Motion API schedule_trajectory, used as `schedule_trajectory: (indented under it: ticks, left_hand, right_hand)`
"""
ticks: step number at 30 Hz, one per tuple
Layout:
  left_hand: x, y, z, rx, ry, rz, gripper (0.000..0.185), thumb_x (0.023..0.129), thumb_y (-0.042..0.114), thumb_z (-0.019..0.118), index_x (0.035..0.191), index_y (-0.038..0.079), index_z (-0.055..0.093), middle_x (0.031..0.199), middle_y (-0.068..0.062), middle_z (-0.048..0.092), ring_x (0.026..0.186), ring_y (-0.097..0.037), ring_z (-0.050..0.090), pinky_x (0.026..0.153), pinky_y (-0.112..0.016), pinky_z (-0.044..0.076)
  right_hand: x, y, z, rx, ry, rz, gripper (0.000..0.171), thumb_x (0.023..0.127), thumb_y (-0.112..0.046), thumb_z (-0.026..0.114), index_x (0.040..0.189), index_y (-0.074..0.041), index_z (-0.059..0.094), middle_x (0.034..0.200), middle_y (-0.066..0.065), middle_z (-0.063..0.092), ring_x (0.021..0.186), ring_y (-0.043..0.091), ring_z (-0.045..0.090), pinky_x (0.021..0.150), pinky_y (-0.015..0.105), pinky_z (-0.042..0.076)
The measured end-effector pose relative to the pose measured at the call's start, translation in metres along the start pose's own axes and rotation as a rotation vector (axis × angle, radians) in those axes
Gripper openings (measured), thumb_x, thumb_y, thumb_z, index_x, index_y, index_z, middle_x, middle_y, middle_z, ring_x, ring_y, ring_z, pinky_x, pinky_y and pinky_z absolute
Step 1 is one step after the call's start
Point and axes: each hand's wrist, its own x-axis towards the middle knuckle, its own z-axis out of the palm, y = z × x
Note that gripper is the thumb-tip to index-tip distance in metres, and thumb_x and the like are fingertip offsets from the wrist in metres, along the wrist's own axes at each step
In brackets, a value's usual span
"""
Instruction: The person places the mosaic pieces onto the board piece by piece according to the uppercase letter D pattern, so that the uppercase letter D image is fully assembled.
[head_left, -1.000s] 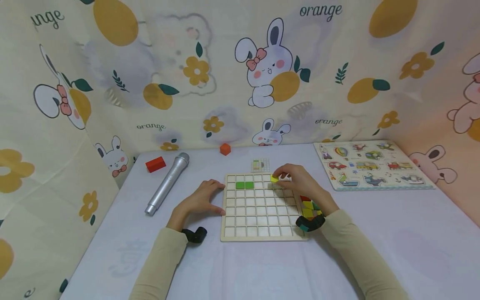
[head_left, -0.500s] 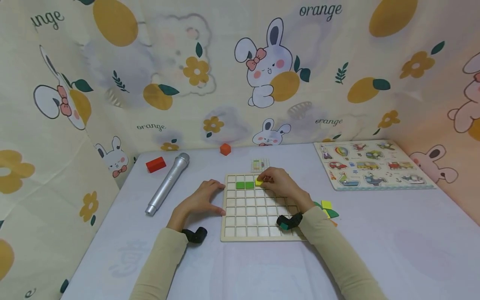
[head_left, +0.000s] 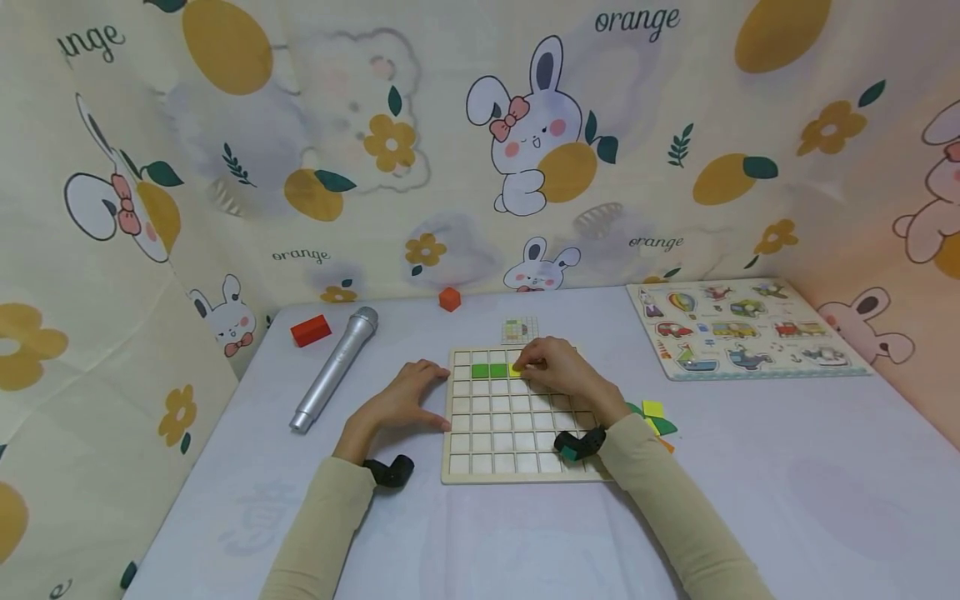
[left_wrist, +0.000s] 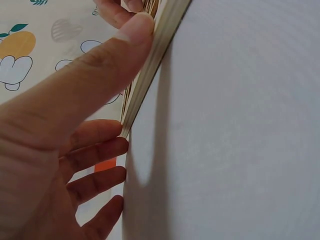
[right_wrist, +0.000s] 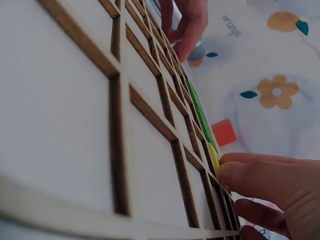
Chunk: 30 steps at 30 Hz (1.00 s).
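A wooden grid board (head_left: 491,479) lies on the table, with two green tiles (head_left: 490,371) side by side in its second row. Directly right of them is a yellow tile (head_left: 514,371), level with the green ones. My right hand (head_left: 562,367) pinches this yellow tile (right_wrist: 214,157) at its cell, thumb and index finger on it in the right wrist view. At the board's left edge, my left hand (head_left: 401,400) rests with fingers spread. The left wrist view has its thumb (left_wrist: 135,32) and fingertips along the board's side (left_wrist: 155,65).
Loose yellow, green and orange pieces (head_left: 652,409) lie right of the board, partly behind the right forearm. A small pattern card (head_left: 520,330) lies behind it. A silver microphone-shaped tube (head_left: 335,371), red block (head_left: 311,331), orange-red block (head_left: 450,299) and picture puzzle board (head_left: 750,329) stand around.
My right hand has moved left with the yellow tile from the board's upper right to the cell beside the green tiles, then lowered it there. The left hand has stayed put.
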Motion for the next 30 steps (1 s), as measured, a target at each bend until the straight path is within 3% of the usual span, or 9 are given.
schedule_trajectory:
  ticks: [7, 14, 21, 30]
  left_hand:
    - [-0.001, 0.001, 0.000, -0.011, 0.004, 0.004, 0.084, 0.064, 0.041, 0.084, 0.133, 0.008, 0.047, 0.134, -0.008, 0.045, 0.127, -0.027, 0.034, 0.108, -0.043, 0.030]
    - [-0.002, 0.002, -0.001, 0.005, -0.005, -0.014, 0.086, 0.065, 0.042, 0.083, 0.135, 0.009, 0.046, 0.136, -0.008, 0.044, 0.129, -0.026, 0.033, 0.109, -0.043, 0.029]
    - [-0.001, 0.001, -0.001, 0.014, -0.005, -0.014, 0.085, 0.065, 0.041, 0.083, 0.135, 0.009, 0.046, 0.137, -0.008, 0.044, 0.129, -0.026, 0.032, 0.109, -0.042, 0.029]
    - [-0.001, 0.000, 0.000, 0.010, 0.006, 0.001, 0.085, 0.064, 0.041, 0.083, 0.134, 0.009, 0.047, 0.136, -0.008, 0.045, 0.128, -0.026, 0.034, 0.108, -0.043, 0.029]
  right_hand:
    - [-0.006, -0.003, -0.011, 0.024, 0.007, 0.020, 0.017, 0.088, -0.007, 0.063, 0.103, -0.005, 0.069, 0.103, 0.008, 0.060, 0.088, 0.021, 0.056, 0.074, 0.036, 0.050]
    - [-0.021, -0.007, -0.042, -0.025, 0.043, 0.047, 0.019, 0.085, -0.009, 0.067, 0.104, -0.007, 0.068, 0.099, 0.008, 0.063, 0.087, 0.019, 0.055, 0.078, 0.041, 0.051]
    - [-0.054, -0.007, -0.067, -0.100, -0.012, 0.141, 0.016, 0.084, -0.012, 0.069, 0.100, -0.010, 0.069, 0.095, 0.000, 0.064, 0.085, 0.017, 0.054, 0.080, 0.041, 0.050]
    - [-0.098, 0.005, -0.079, -0.142, -0.048, 0.238, 0.012, 0.084, -0.016, 0.070, 0.095, -0.013, 0.069, 0.086, -0.007, 0.063, 0.080, 0.013, 0.054, 0.076, 0.035, 0.051]
